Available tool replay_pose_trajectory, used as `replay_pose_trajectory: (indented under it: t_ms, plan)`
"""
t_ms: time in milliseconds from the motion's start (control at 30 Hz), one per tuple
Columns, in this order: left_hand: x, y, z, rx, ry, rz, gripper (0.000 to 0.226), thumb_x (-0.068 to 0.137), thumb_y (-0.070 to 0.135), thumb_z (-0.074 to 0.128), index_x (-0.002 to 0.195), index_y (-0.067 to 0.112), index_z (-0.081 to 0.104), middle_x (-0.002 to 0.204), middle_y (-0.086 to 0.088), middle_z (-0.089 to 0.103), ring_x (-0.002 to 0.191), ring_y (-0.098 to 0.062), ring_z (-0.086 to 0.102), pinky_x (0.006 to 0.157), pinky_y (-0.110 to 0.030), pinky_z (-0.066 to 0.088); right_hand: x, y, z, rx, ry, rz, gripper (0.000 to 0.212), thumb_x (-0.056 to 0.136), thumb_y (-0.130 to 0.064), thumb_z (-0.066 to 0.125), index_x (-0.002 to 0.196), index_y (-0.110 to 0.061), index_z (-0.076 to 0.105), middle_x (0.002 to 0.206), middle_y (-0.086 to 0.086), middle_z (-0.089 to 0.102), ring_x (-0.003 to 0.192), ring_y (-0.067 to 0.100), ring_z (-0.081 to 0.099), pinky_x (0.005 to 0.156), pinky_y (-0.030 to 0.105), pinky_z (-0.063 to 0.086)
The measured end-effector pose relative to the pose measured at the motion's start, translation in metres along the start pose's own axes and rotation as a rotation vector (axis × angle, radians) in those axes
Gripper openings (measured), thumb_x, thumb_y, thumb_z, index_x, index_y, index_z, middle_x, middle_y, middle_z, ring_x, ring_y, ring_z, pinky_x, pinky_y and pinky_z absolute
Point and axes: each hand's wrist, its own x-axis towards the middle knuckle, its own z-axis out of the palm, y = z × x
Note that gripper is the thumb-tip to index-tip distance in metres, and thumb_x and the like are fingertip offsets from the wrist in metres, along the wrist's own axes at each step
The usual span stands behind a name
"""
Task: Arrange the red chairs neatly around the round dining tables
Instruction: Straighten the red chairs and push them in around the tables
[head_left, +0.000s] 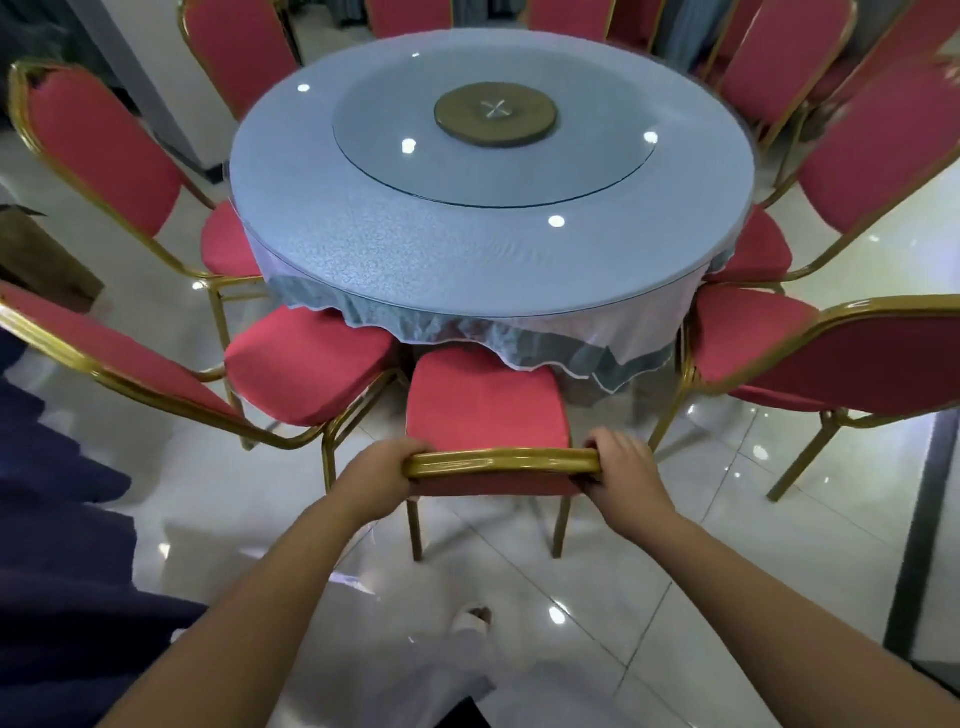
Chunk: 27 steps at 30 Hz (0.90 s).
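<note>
Both hands grip the top rail of the nearest chair (485, 400): left hand (376, 475) at its left end, right hand (626, 470) at its right. The seat points straight ahead, front edge just under the counter (363, 244) cloth, so pushing forward tucks it in.

Glossy gold metal frame (501, 461), red cloth seat (485, 402).

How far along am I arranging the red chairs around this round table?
Mostly done: the red padded, gold-framed left chair and right chair sit tucked toward the round blue-clothed table. In hand: your left hand and right hand grip the top rail of the nearest red chair; its seat barely reaches the cloth. Left: probably pushing it in; far chairs partly cropped.
</note>
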Motion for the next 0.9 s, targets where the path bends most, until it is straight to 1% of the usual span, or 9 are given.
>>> replay_pose_trajectory:
  t_ms: [100, 233, 333, 433, 567, 667, 700, 767, 900]
  plan:
    - [0.031, 0.005, -0.021, 0.068, -0.025, 0.033, 0.031, 0.080, 0.005, 0.064, 0.096, 0.032, 0.066, 0.088, 0.005, 0.065, 0.081, -0.018, 0.062, 0.072, -0.037, 0.054, 0.033, -0.006, -0.008, -0.041, -0.019, 0.072, 0.049, 0.085, -0.027, 0.073, 0.127, -0.027, 0.049, 0.122, -0.003, 0.056, 0.117, 0.024, 0.049, 0.100, 0.041, 0.036]
    - [0.056, 0.015, -0.024, 0.147, -0.061, 0.099, 0.041, 0.081, 0.007, 0.064, 0.114, 0.031, 0.067, 0.094, 0.007, 0.063, 0.089, -0.020, 0.061, 0.079, -0.040, 0.054, 0.055, 0.002, -0.019, -0.036, -0.032, 0.153, 0.062, 0.084, -0.030, 0.074, 0.138, -0.026, 0.044, 0.131, 0.003, 0.055, 0.123, 0.029, 0.047, 0.105, 0.046, 0.036]
    - [0.064, 0.017, -0.025, 0.159, -0.134, 0.120, 0.043, 0.080, 0.021, 0.074, 0.121, 0.031, 0.064, 0.095, 0.011, 0.063, 0.089, -0.014, 0.060, 0.077, -0.033, 0.051, 0.051, 0.004, -0.026, -0.010, -0.077, 0.162, 0.070, 0.084, -0.037, 0.073, 0.144, -0.025, 0.040, 0.140, 0.002, 0.050, 0.130, 0.028, 0.043, 0.110, 0.047, 0.033]
    - [0.062, 0.039, -0.028, 0.048, -0.207, 0.196, 0.054, 0.077, 0.034, 0.080, 0.127, 0.037, 0.059, 0.097, 0.024, 0.058, 0.088, 0.004, 0.055, 0.072, -0.017, 0.044, 0.026, 0.006, -0.031, 0.149, -0.070, 0.230, 0.072, 0.086, -0.039, 0.073, 0.147, -0.027, 0.037, 0.146, -0.002, 0.044, 0.134, 0.022, 0.042, 0.111, 0.043, 0.036]
    - [0.063, 0.116, -0.016, -0.131, -0.232, 0.417, 0.048, 0.083, 0.037, 0.076, 0.127, 0.042, 0.059, 0.111, 0.024, 0.063, 0.101, 0.007, 0.057, 0.093, -0.025, 0.051, -0.019, 0.030, -0.049, 0.346, -0.098, 0.321, 0.071, 0.089, -0.038, 0.071, 0.148, -0.040, 0.032, 0.154, -0.012, 0.034, 0.140, 0.014, 0.037, 0.106, 0.029, 0.034]
    - [0.078, 0.182, 0.000, -0.153, -0.212, 0.526, 0.054, 0.083, 0.054, 0.072, 0.133, 0.045, 0.053, 0.127, 0.027, 0.056, 0.108, 0.019, 0.048, 0.092, -0.013, 0.045, -0.042, 0.068, -0.080, 0.350, -0.069, 0.421, 0.071, 0.090, -0.041, 0.070, 0.149, -0.037, 0.032, 0.157, -0.009, 0.033, 0.141, 0.016, 0.037, 0.109, 0.032, 0.035]
    - [0.086, 0.203, 0.007, -0.127, -0.216, 0.561, 0.057, 0.084, 0.052, 0.071, 0.136, 0.046, 0.049, 0.133, 0.027, 0.051, 0.112, 0.018, 0.046, 0.096, -0.014, 0.043, -0.048, 0.084, -0.094, 0.349, -0.025, 0.444, 0.071, 0.090, -0.040, 0.070, 0.150, -0.036, 0.033, 0.158, -0.009, 0.032, 0.141, 0.015, 0.036, 0.110, 0.032, 0.034]
    - [0.102, 0.243, 0.025, -0.075, -0.260, 0.608, 0.065, 0.085, 0.043, 0.072, 0.142, 0.044, 0.041, 0.143, 0.021, 0.044, 0.126, 0.006, 0.043, 0.109, -0.026, 0.039, -0.059, 0.116, -0.121, 0.359, 0.086, 0.482, 0.072, 0.089, -0.041, 0.071, 0.150, -0.036, 0.033, 0.158, -0.010, 0.031, 0.142, 0.014, 0.034, 0.113, 0.034, 0.033]
    - [0.135, 0.322, 0.068, -0.002, -0.322, 0.645, 0.071, 0.085, 0.038, 0.072, 0.146, 0.041, 0.036, 0.148, 0.016, 0.040, 0.132, -0.003, 0.042, 0.113, -0.032, 0.036, -0.080, 0.189, -0.166, 0.372, 0.234, 0.526, 0.074, 0.088, -0.045, 0.071, 0.150, -0.037, 0.031, 0.158, -0.015, 0.031, 0.143, 0.011, 0.033, 0.114, 0.035, 0.034]
